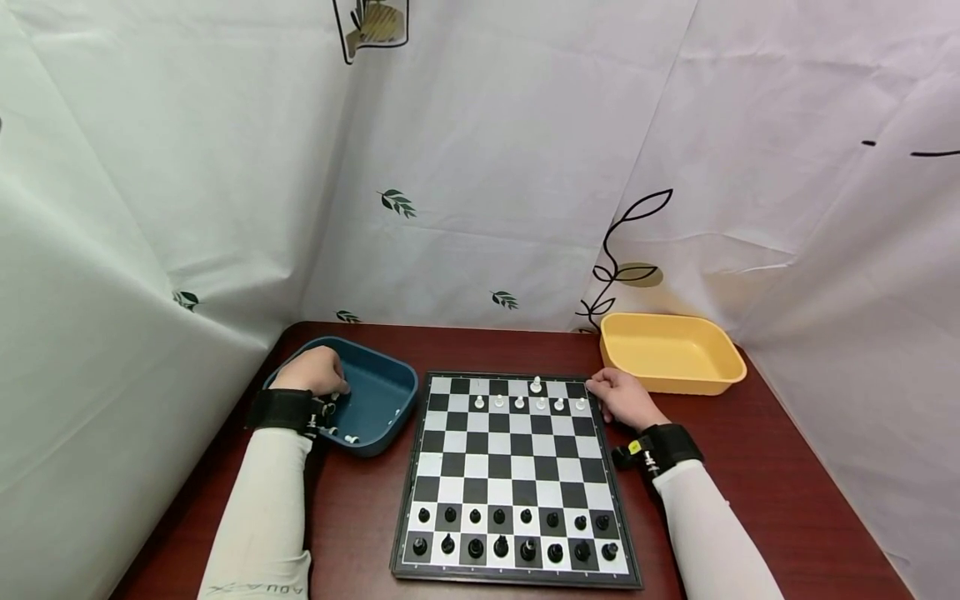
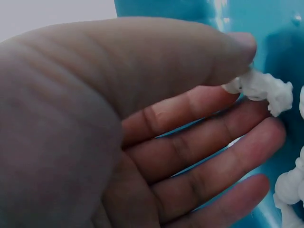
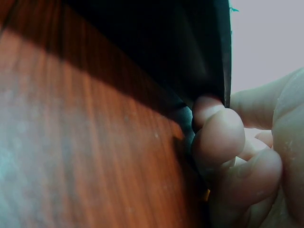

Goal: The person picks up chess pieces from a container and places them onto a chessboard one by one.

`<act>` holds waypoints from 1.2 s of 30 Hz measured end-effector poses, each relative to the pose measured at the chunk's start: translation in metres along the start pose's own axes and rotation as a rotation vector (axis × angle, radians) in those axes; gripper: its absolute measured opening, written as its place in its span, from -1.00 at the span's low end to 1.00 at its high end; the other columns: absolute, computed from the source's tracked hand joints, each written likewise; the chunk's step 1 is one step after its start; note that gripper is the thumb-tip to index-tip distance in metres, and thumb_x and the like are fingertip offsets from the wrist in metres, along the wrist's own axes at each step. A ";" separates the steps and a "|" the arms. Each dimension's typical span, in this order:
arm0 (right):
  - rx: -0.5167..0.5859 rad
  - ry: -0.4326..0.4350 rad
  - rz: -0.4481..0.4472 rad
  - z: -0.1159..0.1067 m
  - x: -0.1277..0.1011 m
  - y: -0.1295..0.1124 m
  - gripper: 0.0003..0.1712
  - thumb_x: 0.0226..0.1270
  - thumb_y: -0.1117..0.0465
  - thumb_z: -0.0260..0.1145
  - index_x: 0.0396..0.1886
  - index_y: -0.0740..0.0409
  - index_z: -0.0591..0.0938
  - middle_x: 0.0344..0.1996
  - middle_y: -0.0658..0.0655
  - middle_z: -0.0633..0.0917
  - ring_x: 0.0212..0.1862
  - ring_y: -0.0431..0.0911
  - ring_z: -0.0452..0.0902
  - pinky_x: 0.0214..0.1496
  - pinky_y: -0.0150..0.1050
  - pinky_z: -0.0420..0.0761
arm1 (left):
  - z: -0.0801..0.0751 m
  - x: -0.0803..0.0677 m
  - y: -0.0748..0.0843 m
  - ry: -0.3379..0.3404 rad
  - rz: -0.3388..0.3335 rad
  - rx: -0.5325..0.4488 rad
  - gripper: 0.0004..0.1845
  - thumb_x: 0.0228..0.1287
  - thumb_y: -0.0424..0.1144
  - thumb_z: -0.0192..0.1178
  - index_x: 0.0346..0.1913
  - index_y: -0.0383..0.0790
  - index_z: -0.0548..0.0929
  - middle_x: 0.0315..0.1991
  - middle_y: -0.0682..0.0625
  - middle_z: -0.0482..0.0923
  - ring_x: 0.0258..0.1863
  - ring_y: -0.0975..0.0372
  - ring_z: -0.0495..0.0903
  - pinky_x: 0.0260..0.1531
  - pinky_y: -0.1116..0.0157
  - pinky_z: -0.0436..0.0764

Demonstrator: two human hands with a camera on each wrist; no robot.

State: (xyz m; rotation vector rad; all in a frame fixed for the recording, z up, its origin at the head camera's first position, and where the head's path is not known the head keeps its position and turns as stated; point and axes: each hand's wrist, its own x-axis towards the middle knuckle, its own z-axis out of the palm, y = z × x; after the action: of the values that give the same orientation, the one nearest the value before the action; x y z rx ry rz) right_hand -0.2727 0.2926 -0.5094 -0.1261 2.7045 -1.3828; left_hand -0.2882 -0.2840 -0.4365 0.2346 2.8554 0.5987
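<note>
Inside the blue tray (image 1: 390,375), my left hand (image 1: 313,372) pinches a white chess knight (image 2: 266,90) between thumb and index finger, as the left wrist view shows. The other fingers lie loosely curved below it. More white chess pieces (image 2: 290,183) lie in the tray close to the fingertips. My right hand (image 1: 624,398) grips the far right corner of the chessboard (image 1: 517,577), thumb on top and fingers at its side edge (image 3: 227,57). On the board stand a row of white pawns (image 1: 519,402), one taller white piece (image 1: 536,385) behind them, and two near rows of black pieces (image 1: 501,547).
A yellow tray (image 1: 675,382) stands at the back right, beyond my right hand. The reddish-brown table (image 1: 352,533) ends against white patterned cloth (image 1: 487,167) at the back and sides.
</note>
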 end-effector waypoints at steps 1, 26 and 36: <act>-0.002 -0.001 -0.002 0.000 0.000 0.000 -0.73 0.74 0.15 0.26 0.01 0.32 0.62 -0.65 0.07 0.57 -0.62 -0.05 0.57 -0.50 -0.19 0.56 | 0.000 0.000 0.000 0.010 0.003 0.004 -0.49 0.31 -0.28 0.52 -0.71 0.01 0.48 -0.68 0.14 0.28 -0.63 0.24 0.28 -0.52 0.22 0.34; -0.001 -0.006 0.008 0.000 0.001 0.002 -0.73 0.74 0.14 0.28 -0.01 0.31 0.62 -0.64 0.07 0.57 -0.61 -0.03 0.57 -0.51 -0.19 0.55 | -0.001 0.004 0.009 0.235 0.114 0.004 -0.78 0.48 -0.33 0.46 0.06 -0.40 0.86 -0.05 -0.28 0.82 -0.12 -0.09 0.77 0.01 -0.18 0.74; -0.020 -0.006 -0.001 -0.001 0.003 0.003 -0.72 0.75 0.12 0.26 0.02 0.31 0.61 -0.65 0.06 0.57 -0.61 -0.04 0.58 -0.49 -0.17 0.56 | -0.003 0.005 0.020 0.313 0.214 0.004 -0.79 0.55 -0.36 0.38 0.11 -0.36 0.87 -0.02 -0.23 0.82 -0.09 -0.03 0.73 0.01 -0.12 0.72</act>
State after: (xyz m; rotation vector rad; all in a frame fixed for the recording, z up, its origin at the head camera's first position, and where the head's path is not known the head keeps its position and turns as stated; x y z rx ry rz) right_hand -0.2755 0.2947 -0.5114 -0.1337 2.7144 -1.3533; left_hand -0.2917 -0.2654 -0.4265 0.4929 3.1567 0.7271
